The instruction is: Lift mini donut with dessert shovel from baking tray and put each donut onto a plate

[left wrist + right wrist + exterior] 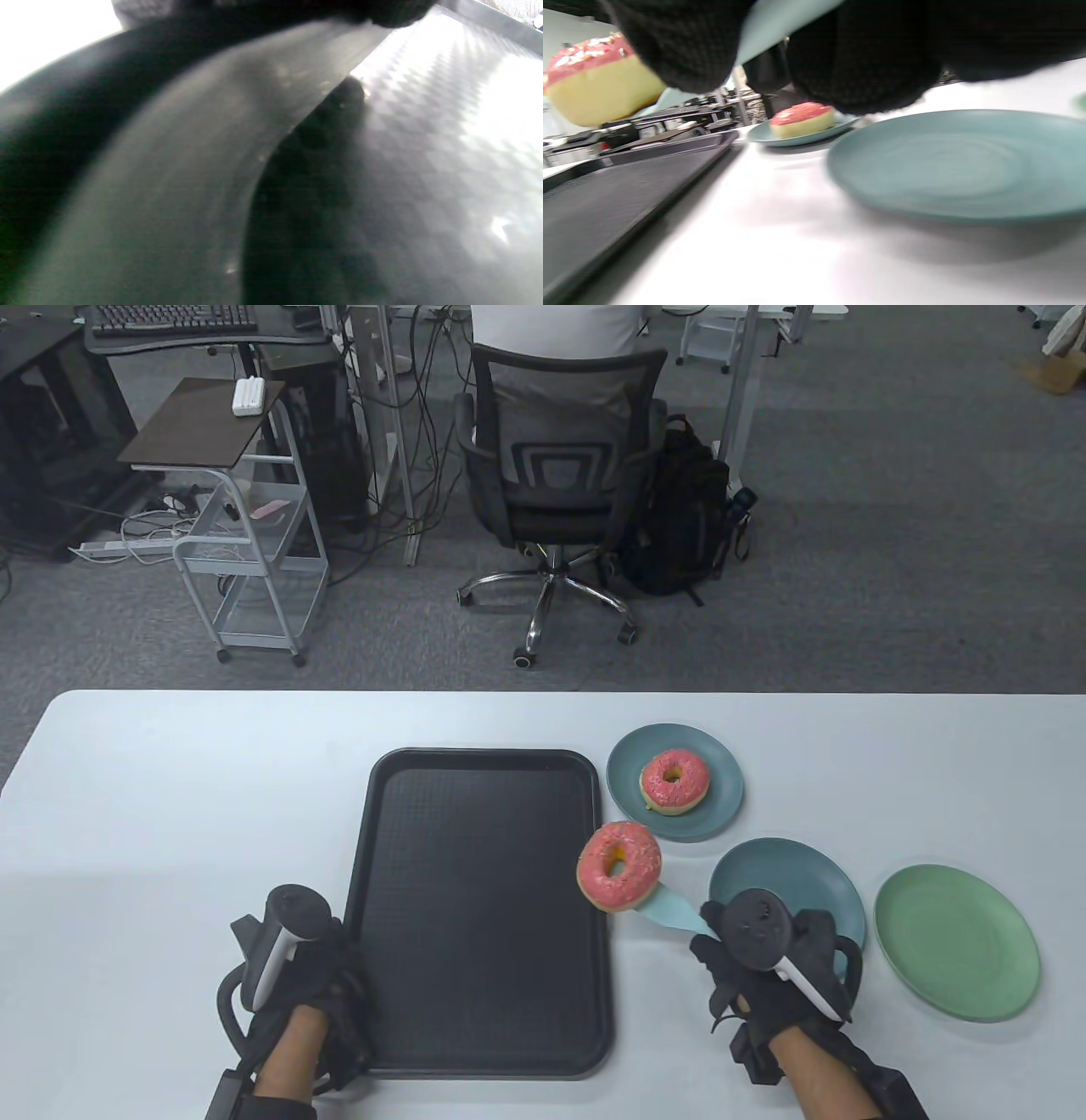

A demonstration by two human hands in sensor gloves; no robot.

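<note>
The right hand (776, 959) grips the handle of the pale blue dessert shovel (670, 909), whose blade carries a pink-iced donut (619, 865) in the air over the right rim of the black baking tray (479, 912), just short of the teal plate (785, 891). The donut overhangs the narrow blade, so a tilt or jerk could roll it onto the table (170, 780). The left hand (293, 984) rests at the tray's left edge; whether it clasps the rim I cannot tell.

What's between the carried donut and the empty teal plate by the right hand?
Only the light-blue shovel blade under the donut, over bare white table short of the teal plate. Table view shows it.
</note>
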